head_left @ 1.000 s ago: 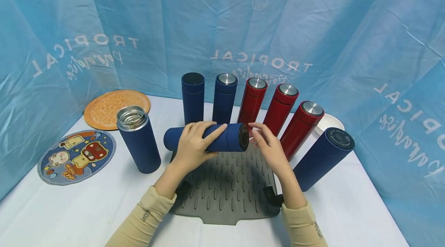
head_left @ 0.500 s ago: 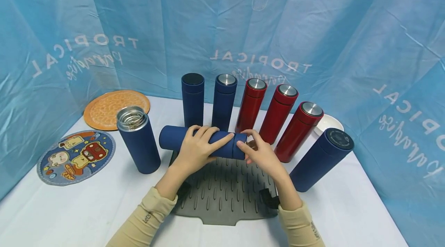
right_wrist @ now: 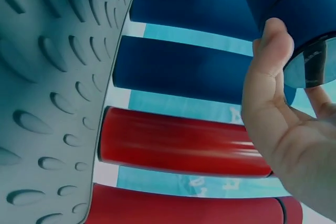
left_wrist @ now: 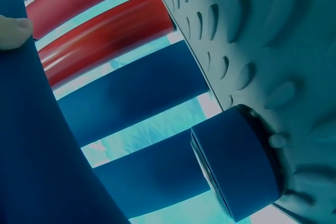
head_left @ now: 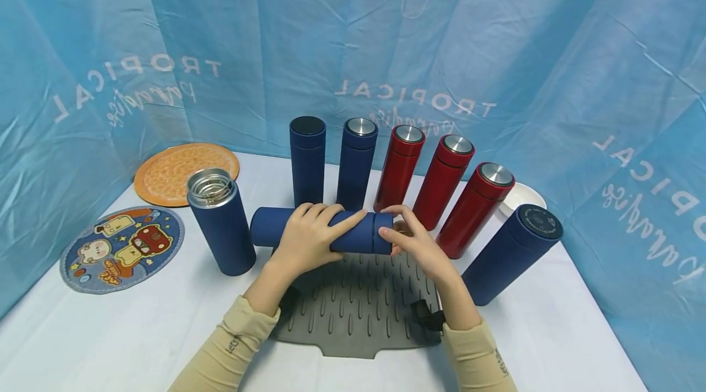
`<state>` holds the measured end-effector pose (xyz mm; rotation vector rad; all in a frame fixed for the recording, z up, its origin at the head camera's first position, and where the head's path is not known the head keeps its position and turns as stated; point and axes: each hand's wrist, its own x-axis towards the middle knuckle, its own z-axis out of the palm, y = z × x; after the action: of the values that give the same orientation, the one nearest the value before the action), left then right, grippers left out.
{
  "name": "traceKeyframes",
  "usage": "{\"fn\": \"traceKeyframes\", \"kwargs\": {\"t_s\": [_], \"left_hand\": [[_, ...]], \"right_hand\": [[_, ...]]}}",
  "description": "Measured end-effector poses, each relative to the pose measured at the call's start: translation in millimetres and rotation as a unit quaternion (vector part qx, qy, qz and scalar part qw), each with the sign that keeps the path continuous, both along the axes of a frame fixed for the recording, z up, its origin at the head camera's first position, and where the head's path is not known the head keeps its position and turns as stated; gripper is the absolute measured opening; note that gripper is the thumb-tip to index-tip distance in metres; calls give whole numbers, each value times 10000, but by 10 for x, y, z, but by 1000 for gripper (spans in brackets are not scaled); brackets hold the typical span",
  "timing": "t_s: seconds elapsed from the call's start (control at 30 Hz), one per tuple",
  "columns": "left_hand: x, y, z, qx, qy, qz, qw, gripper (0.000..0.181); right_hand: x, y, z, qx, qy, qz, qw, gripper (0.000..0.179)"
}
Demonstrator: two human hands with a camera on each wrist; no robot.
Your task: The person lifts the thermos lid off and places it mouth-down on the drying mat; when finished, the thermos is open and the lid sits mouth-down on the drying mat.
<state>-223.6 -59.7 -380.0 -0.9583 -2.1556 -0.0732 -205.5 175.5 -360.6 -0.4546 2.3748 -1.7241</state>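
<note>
A blue thermos [head_left: 270, 226] lies sideways in the air over the grey ridged mat [head_left: 347, 324]. My left hand [head_left: 311, 236] wraps its body from above, and my right hand [head_left: 416, 242] grips the lid end with thumb and fingers. In the right wrist view the thumb presses the side of the thermos [right_wrist: 294, 3] near the lid seam. A loose blue lid [left_wrist: 236, 163] sits at the mat's far edge in the left wrist view; the held thermos hides it in the head view. To the left stands an uncapped blue thermos [head_left: 223, 233].
Two capped blue thermoses [head_left: 307, 165] and three red ones [head_left: 399, 162] stand in a row behind the mat. Another blue thermos [head_left: 510, 254] is at the right, with a white dish [head_left: 524, 196] behind. Round orange [head_left: 184, 174] and cartoon [head_left: 121, 251] mats lie left.
My right hand has moved from beside the thermos's end onto its lid. The thermos has lowered slightly and shifted left, its dark end face turning out of sight. My left hand keeps its hold.
</note>
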Motion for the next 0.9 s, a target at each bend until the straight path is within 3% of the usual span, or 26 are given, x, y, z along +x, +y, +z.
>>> {"fn": "traceKeyframes", "kwargs": {"t_s": [0.43,0.7,0.9], "left_hand": [[0,-20,-8,-23,-129,-109,9999,92],[3,-20,-1,-76,-160,-93,9998,94],[10,-21,2,-196,-342,-31,9992,93]], "right_hand": [[-64,77,-126,82,440,453,9980,50],[-63,104,-100,630,943,562,9920,55],[-51,108,-99,1028,1440,670,9819,58]]}}
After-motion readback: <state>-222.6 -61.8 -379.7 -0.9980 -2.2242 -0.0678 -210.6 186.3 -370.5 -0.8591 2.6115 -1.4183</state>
